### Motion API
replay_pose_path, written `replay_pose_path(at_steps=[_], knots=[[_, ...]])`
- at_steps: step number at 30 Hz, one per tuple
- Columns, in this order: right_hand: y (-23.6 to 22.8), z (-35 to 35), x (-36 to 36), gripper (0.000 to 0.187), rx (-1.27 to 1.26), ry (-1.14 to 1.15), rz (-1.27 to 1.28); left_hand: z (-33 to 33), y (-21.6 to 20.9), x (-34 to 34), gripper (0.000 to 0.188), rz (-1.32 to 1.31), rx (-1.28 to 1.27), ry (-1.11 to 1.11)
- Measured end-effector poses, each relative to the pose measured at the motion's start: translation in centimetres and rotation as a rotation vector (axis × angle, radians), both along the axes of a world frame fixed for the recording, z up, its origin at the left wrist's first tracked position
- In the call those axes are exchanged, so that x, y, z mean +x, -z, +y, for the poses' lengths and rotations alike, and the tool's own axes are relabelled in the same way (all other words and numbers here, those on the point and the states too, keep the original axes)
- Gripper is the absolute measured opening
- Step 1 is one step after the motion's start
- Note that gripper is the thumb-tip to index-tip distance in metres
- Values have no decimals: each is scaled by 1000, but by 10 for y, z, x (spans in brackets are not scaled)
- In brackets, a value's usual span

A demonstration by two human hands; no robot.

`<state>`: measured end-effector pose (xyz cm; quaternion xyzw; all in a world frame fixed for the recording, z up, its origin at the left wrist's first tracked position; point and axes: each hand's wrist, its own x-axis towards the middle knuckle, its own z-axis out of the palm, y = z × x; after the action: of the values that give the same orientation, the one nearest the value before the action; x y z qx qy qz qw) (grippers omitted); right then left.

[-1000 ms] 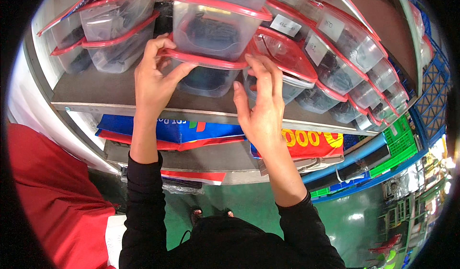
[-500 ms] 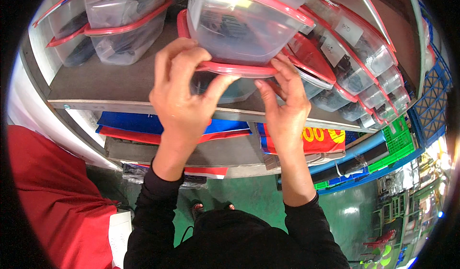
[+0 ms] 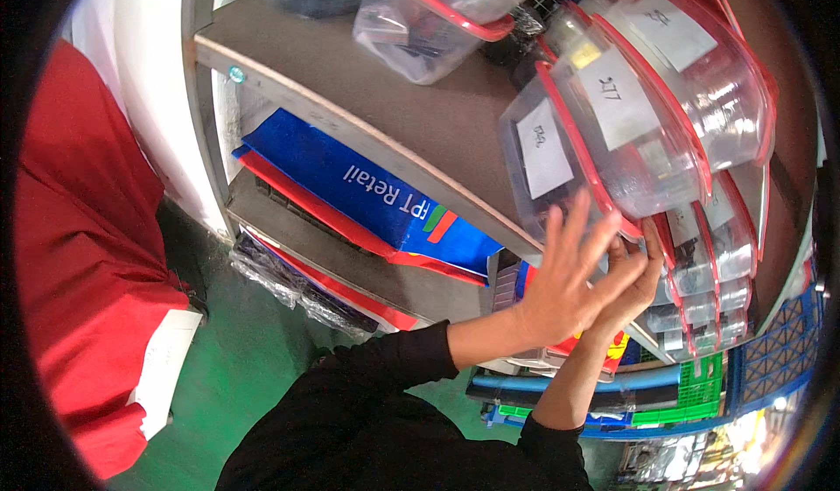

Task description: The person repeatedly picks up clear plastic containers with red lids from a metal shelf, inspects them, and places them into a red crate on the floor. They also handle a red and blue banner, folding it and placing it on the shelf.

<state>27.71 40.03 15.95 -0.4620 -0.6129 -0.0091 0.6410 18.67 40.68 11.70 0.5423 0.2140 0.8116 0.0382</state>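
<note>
A clear plastic container (image 3: 538, 154) with a red lid and a white paper label stands tilted in view on the shelf, in a stack with other such containers (image 3: 612, 115). My left hand (image 3: 564, 294) lies against its lower front, fingers stretched and spread near the red rim. Partly behind it, my right hand (image 3: 634, 285) has thumb and fingers at the near corner of the red rim. The left hand covers part of the right hand's grip. Dark contents show dimly through the plastic walls.
More red-lidded containers (image 3: 420, 40) stand at the far left of the grey shelf (image 3: 376, 97). Below are a blue and red printed sheet (image 3: 350, 185) and green crates (image 3: 700, 382). A person in red clothing (image 3: 87, 255) is close on my left.
My view has swung to the right along the shelf. Both hands have left the container they held by its rim and are now close together at the right-hand stack.
</note>
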Motion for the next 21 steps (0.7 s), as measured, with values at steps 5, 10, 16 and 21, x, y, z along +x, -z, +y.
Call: replay_pose_path(at_steps=[5,10,16,21], knots=[[-4,-4,-19,44,-39,218,-211,-9,18,18,60,38,-1,154],[1,-4,-13,40,-36,125,-102,-14,10,3,63,113,29,133],[-4,-5,-16,38,-26,182,-222,-14,14,1,63,189,2,146],[-3,-8,-18,38,5,153,-211,-16,7,-1,87,268,-18,-31]])
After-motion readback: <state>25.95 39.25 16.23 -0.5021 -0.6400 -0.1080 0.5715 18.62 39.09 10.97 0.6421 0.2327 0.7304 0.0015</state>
